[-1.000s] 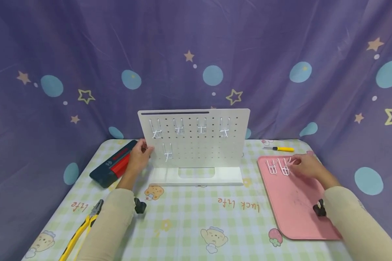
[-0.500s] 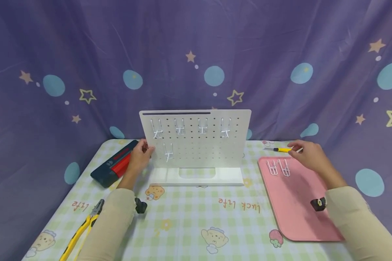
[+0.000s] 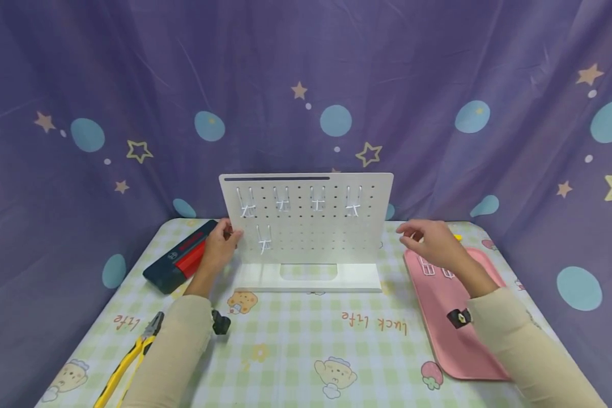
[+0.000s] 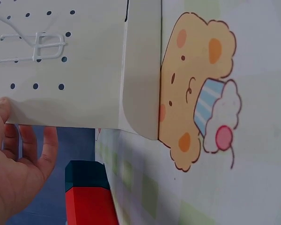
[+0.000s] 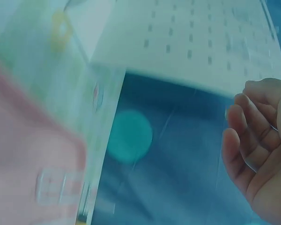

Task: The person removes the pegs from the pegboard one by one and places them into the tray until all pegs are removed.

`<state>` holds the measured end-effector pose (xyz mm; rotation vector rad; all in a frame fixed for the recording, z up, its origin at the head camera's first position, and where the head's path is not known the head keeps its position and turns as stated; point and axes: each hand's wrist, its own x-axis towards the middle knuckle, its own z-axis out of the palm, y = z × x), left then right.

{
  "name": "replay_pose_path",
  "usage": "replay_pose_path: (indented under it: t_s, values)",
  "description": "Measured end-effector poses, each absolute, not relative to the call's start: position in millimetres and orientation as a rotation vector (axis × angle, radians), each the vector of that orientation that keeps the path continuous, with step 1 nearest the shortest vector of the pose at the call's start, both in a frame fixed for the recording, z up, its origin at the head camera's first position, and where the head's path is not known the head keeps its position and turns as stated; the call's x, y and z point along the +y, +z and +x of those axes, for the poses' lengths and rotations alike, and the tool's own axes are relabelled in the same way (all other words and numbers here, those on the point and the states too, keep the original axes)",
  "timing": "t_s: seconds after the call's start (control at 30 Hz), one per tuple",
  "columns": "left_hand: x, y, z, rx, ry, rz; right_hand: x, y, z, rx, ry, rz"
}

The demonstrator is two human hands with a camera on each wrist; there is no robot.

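A white pegboard (image 3: 331,232) stands on its base at the middle of the table, several white wire hooks (image 3: 353,201) hanging from its upper rows and one lower at the left. My left hand (image 3: 218,246) grips the board's left edge, thumb on the front and fingers behind. My right hand (image 3: 430,242) is in the air between the board and the pink tray (image 3: 438,323), fingers curled and thumb close to the index finger. It holds a white wire hook, mostly hidden by the fingers; only thin glints show in the right wrist view. More wire hooks (image 3: 427,266) lie on the tray.
A dark blue and red tool case (image 3: 178,260) lies left of the board, behind the left forearm. Yellow-handled pliers (image 3: 124,365) lie at the front left. Beyond the tray, a screwdriver's yellow handle (image 3: 458,237) shows past the right hand. A purple curtain (image 3: 306,136) hangs behind.
My right hand has lifted a wire hook from the tray, passed over the screwdriver and moved left toward the board. My left hand has stayed on the board's edge.
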<state>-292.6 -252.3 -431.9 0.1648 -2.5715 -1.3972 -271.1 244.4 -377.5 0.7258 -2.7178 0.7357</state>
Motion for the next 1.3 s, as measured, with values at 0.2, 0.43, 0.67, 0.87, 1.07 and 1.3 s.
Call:
replay_pose_path:
  t_s: [0.2,0.43,0.67,0.87,1.07,1.3]
  values:
    - [-253,-432,-292,-2.582,-1.362,0.158,199,-380,-272,-2.732,0.787,0.858]
    - [-254,-430,-293,-2.589,-1.394,0.168,150,-387,-276,-2.678,0.816,0.985]
    - [-255,-432,-294,-2.61,-1.374,0.176,103,-397,-285,-2.62,0.827,0.965]
    - [-254,-432,-293,-2.604,-1.386,0.176,66,-408,-289,-2.621,0.782,0.962]
    - [-254,-432,-293,-2.603,-1.404,0.189,36,-419,-292,-2.636,0.703,0.936]
    - [-254,-432,-293,-2.587,-1.403,0.167,6,-427,-295,-2.645,0.667,0.905]
